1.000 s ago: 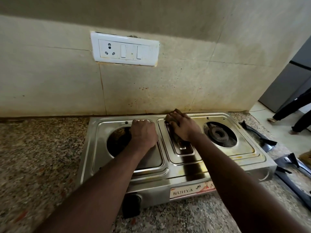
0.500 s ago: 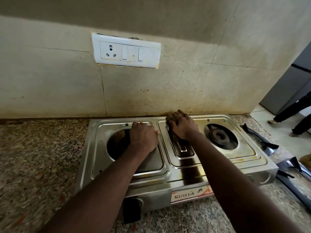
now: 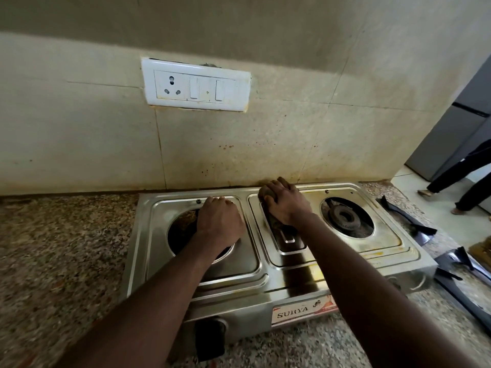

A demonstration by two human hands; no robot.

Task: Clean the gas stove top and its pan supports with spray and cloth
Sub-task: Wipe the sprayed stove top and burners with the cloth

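Since before, right hand (image 3: 285, 205) has slid to the stove's (image 3: 265, 282) back edge, pressing what looks like a brown cloth (image 3: 267, 193); left hand (image 3: 220, 221), clenched, rests on the left burner.

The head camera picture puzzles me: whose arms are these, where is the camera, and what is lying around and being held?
No machine here: a person wears one camera on the head, looking down at their own two bare arms. The left hand rests as a loose fist on the steel gas stove, over the left burner opening. The right hand presses a dark scrubbing pad or cloth against the stove's middle section near the back edge. The right burner is bare; its black pan supports lie off the stove on the speckled countertop at the right. On the stained wall sits a white switch plate.
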